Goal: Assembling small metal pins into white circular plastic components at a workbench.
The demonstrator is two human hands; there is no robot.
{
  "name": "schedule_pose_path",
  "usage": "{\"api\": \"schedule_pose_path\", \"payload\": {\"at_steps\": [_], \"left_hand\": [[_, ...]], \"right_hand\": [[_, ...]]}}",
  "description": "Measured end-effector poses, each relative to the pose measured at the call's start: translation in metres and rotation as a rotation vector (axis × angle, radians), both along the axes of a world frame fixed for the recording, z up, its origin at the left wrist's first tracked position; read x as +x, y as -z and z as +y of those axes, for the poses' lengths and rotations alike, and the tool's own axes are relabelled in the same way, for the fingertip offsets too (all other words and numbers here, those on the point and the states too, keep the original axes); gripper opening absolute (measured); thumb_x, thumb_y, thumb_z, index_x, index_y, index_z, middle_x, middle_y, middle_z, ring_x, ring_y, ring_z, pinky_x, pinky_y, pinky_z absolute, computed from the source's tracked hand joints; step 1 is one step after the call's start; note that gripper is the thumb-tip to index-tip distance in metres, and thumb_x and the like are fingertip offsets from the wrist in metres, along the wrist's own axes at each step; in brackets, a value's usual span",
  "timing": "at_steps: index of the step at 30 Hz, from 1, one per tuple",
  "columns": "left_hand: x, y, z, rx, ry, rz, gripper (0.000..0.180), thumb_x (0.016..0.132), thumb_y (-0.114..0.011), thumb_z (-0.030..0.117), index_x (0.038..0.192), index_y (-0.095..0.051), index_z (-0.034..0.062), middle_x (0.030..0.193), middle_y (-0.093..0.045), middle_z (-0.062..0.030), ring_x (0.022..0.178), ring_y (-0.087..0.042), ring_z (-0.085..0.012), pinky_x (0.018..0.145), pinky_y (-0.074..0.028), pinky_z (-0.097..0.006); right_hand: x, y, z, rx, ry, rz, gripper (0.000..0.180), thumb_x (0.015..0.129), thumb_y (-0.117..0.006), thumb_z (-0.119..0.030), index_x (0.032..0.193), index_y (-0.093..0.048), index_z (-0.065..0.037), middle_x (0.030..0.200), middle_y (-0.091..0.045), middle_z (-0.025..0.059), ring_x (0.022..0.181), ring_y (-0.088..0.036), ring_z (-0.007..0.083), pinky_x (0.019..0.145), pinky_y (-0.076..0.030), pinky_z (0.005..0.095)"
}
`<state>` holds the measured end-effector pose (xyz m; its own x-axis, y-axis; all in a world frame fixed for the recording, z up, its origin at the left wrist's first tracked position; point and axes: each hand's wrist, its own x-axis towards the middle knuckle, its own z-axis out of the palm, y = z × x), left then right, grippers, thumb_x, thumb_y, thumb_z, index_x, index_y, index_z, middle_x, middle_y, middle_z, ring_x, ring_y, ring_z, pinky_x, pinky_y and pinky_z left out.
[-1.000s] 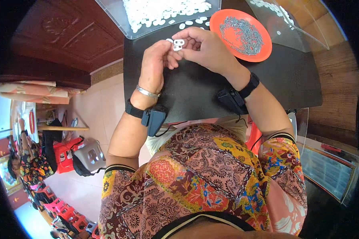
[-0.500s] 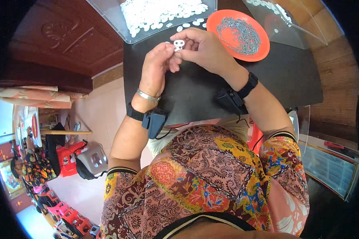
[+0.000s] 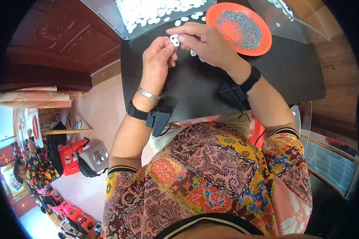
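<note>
Over the dark table, my left hand (image 3: 157,53) pinches a small white plastic piece with two dark holes (image 3: 174,39) between thumb and fingers. My right hand (image 3: 209,44) meets it from the other side, its thumb against the piece and its index finger stretched over the top. The fingers partly cover the piece, so I cannot tell whether it is one part or two stacked. Another white oval piece (image 3: 193,52) shows just under my right hand. Beyond my hands lies a row of loose white pieces (image 3: 184,19).
A clear bin of white pieces (image 3: 125,34) stands at the far left. An orange plate (image 3: 263,47) bearing many grey metal pins (image 3: 243,30) lies to the right. Behind it is a clear container (image 3: 303,34). The black tabletop (image 3: 267,87) ends before my lap.
My right index finger has straightened across the top of the white piece. The piece has tilted between my hands, and another white piece now shows beneath my right hand.
</note>
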<state>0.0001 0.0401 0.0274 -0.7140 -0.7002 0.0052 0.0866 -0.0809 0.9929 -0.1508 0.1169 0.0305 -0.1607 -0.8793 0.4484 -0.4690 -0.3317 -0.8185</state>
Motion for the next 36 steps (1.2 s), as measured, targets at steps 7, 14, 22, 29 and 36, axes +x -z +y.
{"api": "schedule_pose_path", "payload": {"at_steps": [7,14,22,29,36], "left_hand": [[0.002,0.000,0.003,-0.065,-0.043,-0.030,0.013,0.088,-0.049,0.011,0.077,-0.054,0.0052,0.065,-0.051,0.0014,0.055,-0.044,-0.0055,0.050,-0.036,-0.019],[0.002,0.001,0.006,-0.109,-0.079,-0.012,0.014,0.088,-0.049,0.011,0.076,-0.053,0.0055,0.065,-0.051,0.0011,0.056,-0.044,-0.0057,0.050,-0.035,-0.020],[0.003,-0.003,0.004,-0.031,-0.043,0.028,0.013,0.088,-0.050,0.012,0.077,-0.054,0.0063,0.065,-0.051,0.0017,0.056,-0.044,-0.0048,0.050,-0.035,-0.018],[0.005,-0.006,-0.001,-0.023,0.032,0.047,0.013,0.089,-0.051,0.013,0.082,-0.057,0.0052,0.065,-0.053,0.0020,0.054,-0.044,-0.0041,0.049,-0.035,-0.018],[0.004,-0.008,0.001,-0.062,0.004,0.026,0.016,0.090,-0.050,0.017,0.080,-0.056,0.0066,0.065,-0.054,0.0015,0.054,-0.045,-0.0043,0.049,-0.035,-0.017]], "right_hand": [[0.007,-0.004,0.002,0.092,0.013,-0.152,0.023,0.090,-0.054,-0.011,0.110,-0.064,-0.007,0.077,-0.063,-0.0002,0.070,-0.058,0.0052,0.062,-0.046,0.0199],[0.006,0.001,0.001,0.066,-0.039,-0.200,0.026,0.086,-0.059,-0.009,0.112,-0.063,-0.007,0.081,-0.062,-0.0001,0.071,-0.057,0.0047,0.064,-0.046,0.0199],[0.009,-0.007,0.003,0.056,-0.019,0.003,0.031,0.080,-0.067,-0.006,0.110,-0.062,-0.006,0.077,-0.055,-0.0046,0.068,-0.050,0.0013,0.063,-0.043,0.0171],[0.007,-0.006,0.003,0.076,-0.100,-0.128,0.030,0.079,-0.066,-0.006,0.110,-0.062,-0.005,0.076,-0.054,-0.0057,0.067,-0.049,0.0005,0.061,-0.042,0.0165],[0.010,-0.009,0.005,0.094,-0.056,-0.105,0.031,0.081,-0.063,-0.005,0.111,-0.063,-0.006,0.074,-0.052,-0.0064,0.066,-0.047,0.0004,0.061,-0.041,0.0162]]}}
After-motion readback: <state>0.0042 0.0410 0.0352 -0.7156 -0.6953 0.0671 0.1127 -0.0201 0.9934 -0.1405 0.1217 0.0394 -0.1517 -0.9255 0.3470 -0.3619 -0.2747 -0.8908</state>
